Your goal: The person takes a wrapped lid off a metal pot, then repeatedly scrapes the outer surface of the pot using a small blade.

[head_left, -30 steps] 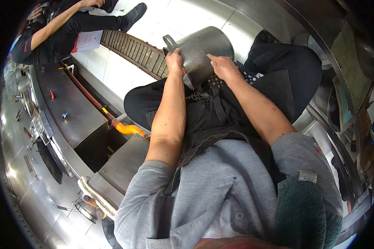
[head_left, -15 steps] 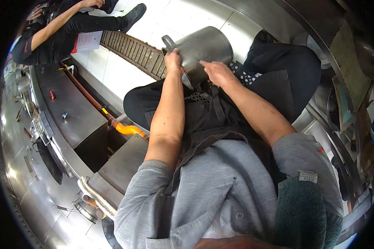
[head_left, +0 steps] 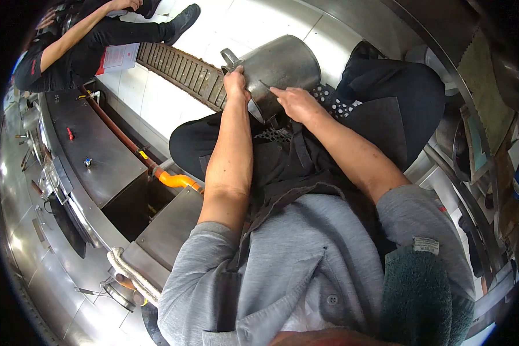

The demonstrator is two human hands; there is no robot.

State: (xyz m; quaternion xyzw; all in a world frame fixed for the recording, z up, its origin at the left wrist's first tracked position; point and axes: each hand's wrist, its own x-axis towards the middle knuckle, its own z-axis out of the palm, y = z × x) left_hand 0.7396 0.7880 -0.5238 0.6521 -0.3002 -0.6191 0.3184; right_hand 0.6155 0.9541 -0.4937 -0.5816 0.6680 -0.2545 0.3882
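A dented grey metal pot (head_left: pixel 285 66) with a loop handle (head_left: pixel 230 57) lies tilted on its side between my knees. My left hand (head_left: pixel 235 85) is closed on its edge, just below the handle. Against the pot's near side, my right hand (head_left: pixel 299 104) has its index finger extended and the other fingers curled. A thin dark streak shows at that fingertip; whether it is a slim tool or a reflection I cannot tell. The inside of my right hand is hidden. A black sheet with round holes (head_left: pixel 343 106) shows under the pot.
Another person in dark clothes (head_left: pixel 92 46) sits at the upper left, beside a floor drain grate (head_left: pixel 181 72). Steel counter panels (head_left: pixel 92 155) with an orange pipe (head_left: pixel 176 180) run along the left. Metal shelving (head_left: pixel 467 173) stands close on the right.
My right hand has shifted slightly left and down along the pot's side. The dark streak at its fingertip shows more clearly. My left hand keeps its hold; the whole view has shifted a little.
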